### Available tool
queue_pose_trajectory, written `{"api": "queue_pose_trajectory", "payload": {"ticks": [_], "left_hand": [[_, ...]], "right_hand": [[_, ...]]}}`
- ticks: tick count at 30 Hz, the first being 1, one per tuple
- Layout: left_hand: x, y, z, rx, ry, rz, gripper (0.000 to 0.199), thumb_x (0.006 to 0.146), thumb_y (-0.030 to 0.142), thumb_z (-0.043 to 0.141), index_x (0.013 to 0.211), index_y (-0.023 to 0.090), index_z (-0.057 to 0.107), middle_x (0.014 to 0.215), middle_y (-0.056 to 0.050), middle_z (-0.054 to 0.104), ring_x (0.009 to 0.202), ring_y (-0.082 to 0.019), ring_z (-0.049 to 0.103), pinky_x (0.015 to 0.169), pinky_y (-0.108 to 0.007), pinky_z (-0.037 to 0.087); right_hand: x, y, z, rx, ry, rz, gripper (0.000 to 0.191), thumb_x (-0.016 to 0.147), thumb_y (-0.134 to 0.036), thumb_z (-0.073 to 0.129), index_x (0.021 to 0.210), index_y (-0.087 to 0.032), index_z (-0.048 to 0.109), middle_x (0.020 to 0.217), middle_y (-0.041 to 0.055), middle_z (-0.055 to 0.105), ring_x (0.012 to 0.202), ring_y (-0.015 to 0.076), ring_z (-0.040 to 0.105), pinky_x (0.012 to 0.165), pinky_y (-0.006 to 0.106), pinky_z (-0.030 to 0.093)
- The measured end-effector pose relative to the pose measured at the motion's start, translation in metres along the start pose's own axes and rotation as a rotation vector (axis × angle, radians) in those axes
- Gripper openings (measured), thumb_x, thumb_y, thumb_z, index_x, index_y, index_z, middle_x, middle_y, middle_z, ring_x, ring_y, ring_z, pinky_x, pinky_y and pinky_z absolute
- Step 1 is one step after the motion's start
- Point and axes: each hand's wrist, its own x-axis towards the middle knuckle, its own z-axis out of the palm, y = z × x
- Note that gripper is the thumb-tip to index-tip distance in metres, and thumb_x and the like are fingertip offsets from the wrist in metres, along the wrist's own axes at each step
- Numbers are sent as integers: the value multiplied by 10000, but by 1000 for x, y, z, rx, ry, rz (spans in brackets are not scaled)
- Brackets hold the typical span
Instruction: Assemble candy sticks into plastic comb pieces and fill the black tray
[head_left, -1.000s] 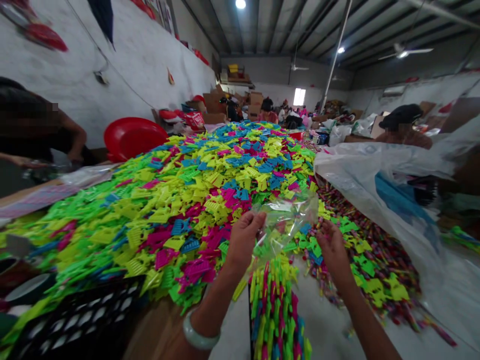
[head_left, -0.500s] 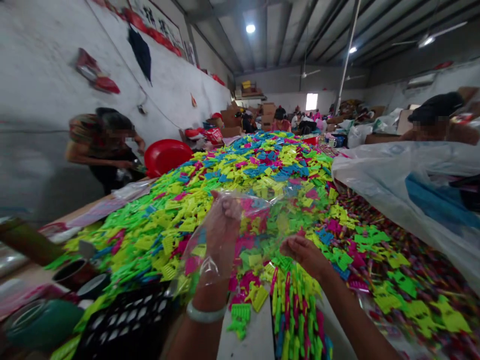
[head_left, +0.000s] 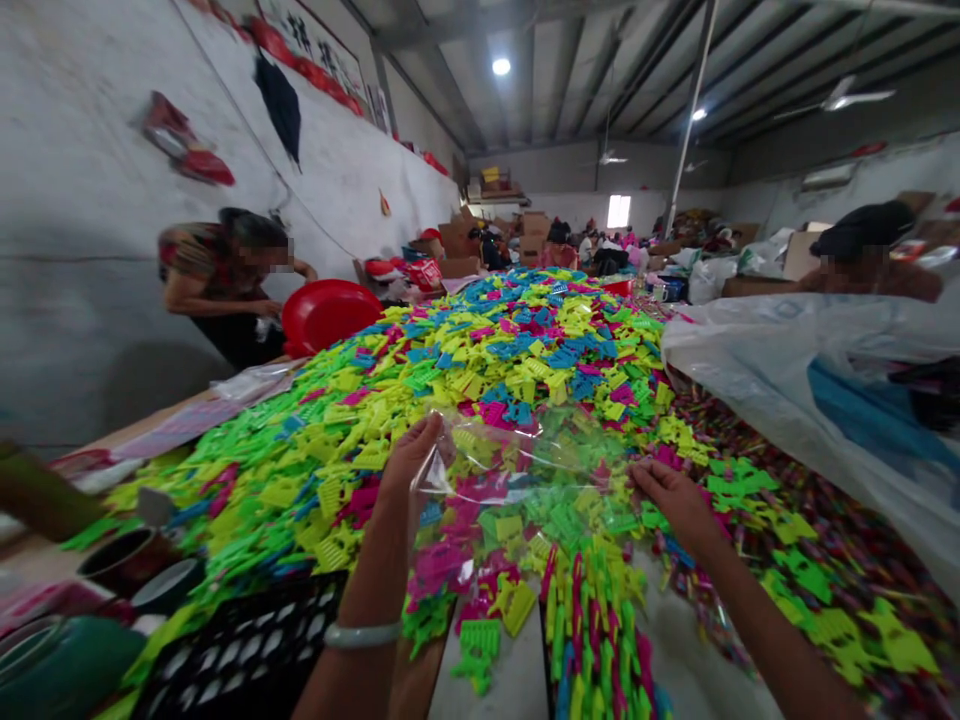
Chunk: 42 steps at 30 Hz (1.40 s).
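A clear plastic bag [head_left: 517,480] is stretched out flat between my two hands, above a heap of small plastic pieces [head_left: 465,380]. My left hand [head_left: 411,452] pinches its upper left corner; a pale bangle circles that wrist. At the opposite edge, my right hand [head_left: 671,492] has thumb and fingers pressed together on the film. Neon green, yellow, pink and blue pieces, several with comb-like teeth, show through the bag. Below it stands a tight row of coloured plastic sticks [head_left: 596,630]. Beside the row, a green comb-like piece [head_left: 478,645] lies on a pale board.
A black perforated crate [head_left: 247,640] sits at the lower left, near a teal jar [head_left: 67,655] and a dark cup [head_left: 129,562]. A red basin [head_left: 330,315] stands by a co-worker [head_left: 221,285]. White sheeting [head_left: 750,330] covers part of the right side.
My left hand, formerly inside the bag, is now outside at its corner. My right hand has moved right and grips the other edge, pulling the bag wide and flat.
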Motion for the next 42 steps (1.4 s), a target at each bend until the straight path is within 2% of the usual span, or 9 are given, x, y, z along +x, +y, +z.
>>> {"api": "queue_pose_trajectory", "payload": {"ticks": [6,12,21,28,30,32,34,38,42], "left_hand": [[-3,-16,-22,155,-58,-17,410,526,484,813,672,151,624,530,57,512,444,-49,401,428,-175,307],[-1,-36,-42,317,-49,18,405,440,421,839,715,160,697,664,7,642,596,-105,500,542,-207,387],[-11,-67,-41,475,81,31,391,613,510,704,579,179,499,496,59,445,456,-78,365,479,-211,300],[-30,-48,14,704,335,285,243,619,270,735,736,191,538,746,-8,505,746,-181,472,637,-260,338],[-47,-47,46,765,133,304,197,746,365,640,713,197,543,702,-9,522,698,-179,485,620,-270,335],[-64,-51,79,735,-222,99,320,814,499,530,698,200,541,604,12,516,571,-153,468,536,-262,299],[-77,-60,104,699,-354,-40,382,765,569,559,672,200,519,549,37,488,514,-132,441,495,-250,272],[-83,-74,121,609,-337,-7,365,736,492,592,561,194,474,502,50,448,493,-107,429,490,-236,285],[-81,-78,114,571,-266,25,337,817,455,471,599,199,466,512,45,448,487,-108,425,508,-237,320]], "right_hand": [[-2,9,10,22,124,-13,425,615,-576,769,687,-183,622,634,-15,560,600,144,465,555,259,365],[-2,10,18,42,204,-29,451,757,-640,608,655,-212,508,561,-51,421,532,125,372,511,255,305],[-13,16,1,3,206,-5,412,646,-576,745,708,-192,608,669,-6,556,657,166,472,637,290,378],[-25,-3,21,121,215,-152,365,716,-457,754,663,-216,485,803,22,605,779,193,548,711,307,424],[-30,-10,37,114,209,-226,341,734,-409,754,674,-221,476,737,-5,551,712,169,515,674,293,412],[-36,-15,53,75,191,-291,340,743,-375,754,671,-224,458,692,-28,487,669,154,469,653,285,393],[-43,-17,63,21,157,-323,357,753,-365,748,656,-225,433,673,-37,450,653,148,438,642,282,374],[-54,-12,60,-21,116,-289,387,774,-405,720,646,-228,401,649,-43,424,630,145,415,623,279,360],[-54,3,35,-36,265,-100,403,804,-513,640,667,-242,374,612,-50,406,567,146,394,550,277,350]]}}
